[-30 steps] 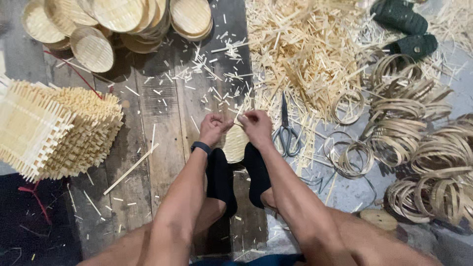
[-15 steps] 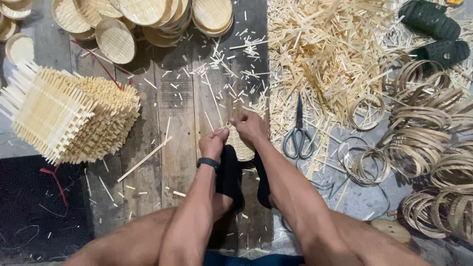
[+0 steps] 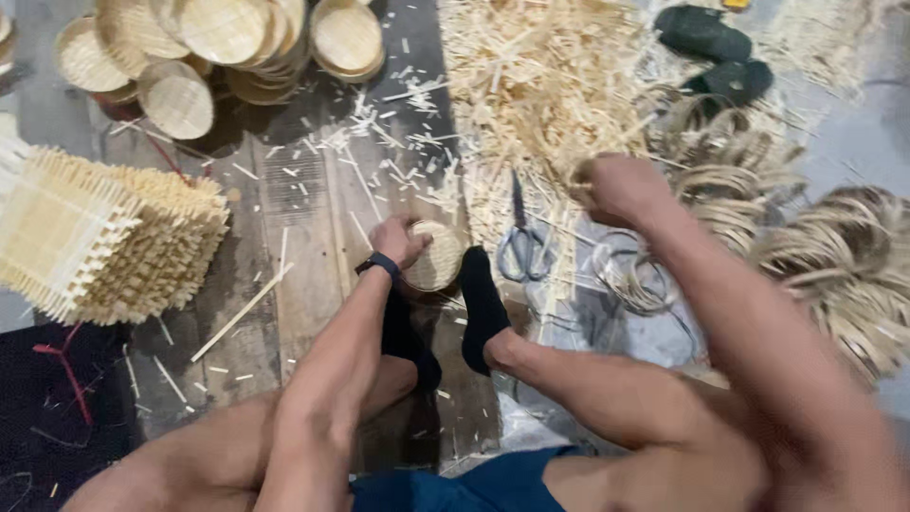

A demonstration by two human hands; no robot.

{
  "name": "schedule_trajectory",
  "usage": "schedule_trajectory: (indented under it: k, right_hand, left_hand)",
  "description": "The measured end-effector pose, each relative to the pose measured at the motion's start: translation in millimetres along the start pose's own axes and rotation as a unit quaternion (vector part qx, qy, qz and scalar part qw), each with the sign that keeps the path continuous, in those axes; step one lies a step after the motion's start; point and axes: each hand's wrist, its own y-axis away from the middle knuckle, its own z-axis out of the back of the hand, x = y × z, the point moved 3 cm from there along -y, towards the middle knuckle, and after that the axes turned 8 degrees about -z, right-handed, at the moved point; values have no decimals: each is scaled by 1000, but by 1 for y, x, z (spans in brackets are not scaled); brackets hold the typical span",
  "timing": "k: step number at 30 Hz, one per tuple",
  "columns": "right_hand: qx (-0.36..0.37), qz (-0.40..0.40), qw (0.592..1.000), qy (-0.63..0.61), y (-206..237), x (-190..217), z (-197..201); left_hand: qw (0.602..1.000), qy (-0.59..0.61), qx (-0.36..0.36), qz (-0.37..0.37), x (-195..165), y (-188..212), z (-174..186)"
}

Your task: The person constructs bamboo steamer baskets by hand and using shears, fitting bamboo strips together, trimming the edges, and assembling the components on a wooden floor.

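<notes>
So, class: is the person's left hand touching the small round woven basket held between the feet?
Touching. The head view shows the left hand lying against the rim of the round woven basket, with no gap; the right hand is well clear of it.
</notes>
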Motion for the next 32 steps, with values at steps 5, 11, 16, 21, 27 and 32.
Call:
schedule_trajectory:
  k: [5,11,16,21,27,32]
  right_hand:
    - [90,-83,992,-41,37,-62,-40]
    - [8,-31,959,-283,15,3,-189]
    - [-46,-148,958,-241,0,32,-197]
    - [36,-215,946,-240,-12,26,-199]
    - [170,-266,826,-466,-12,-14,-233]
    - [255,-190,820,-476,23,-27,-243]
  left_hand:
    - [983,16,-35,-178,-17,20,-14]
    - [919,-231,-2,-319,0,96,-39]
    - [984,-74,-101,-125,-6,115,-29]
    - [983,-9,-163,-82,-28,83,-42]
    - [966,6,-193,-175,-17,74,-35]
    - [976,-36,-43,-208,27,50,-72]
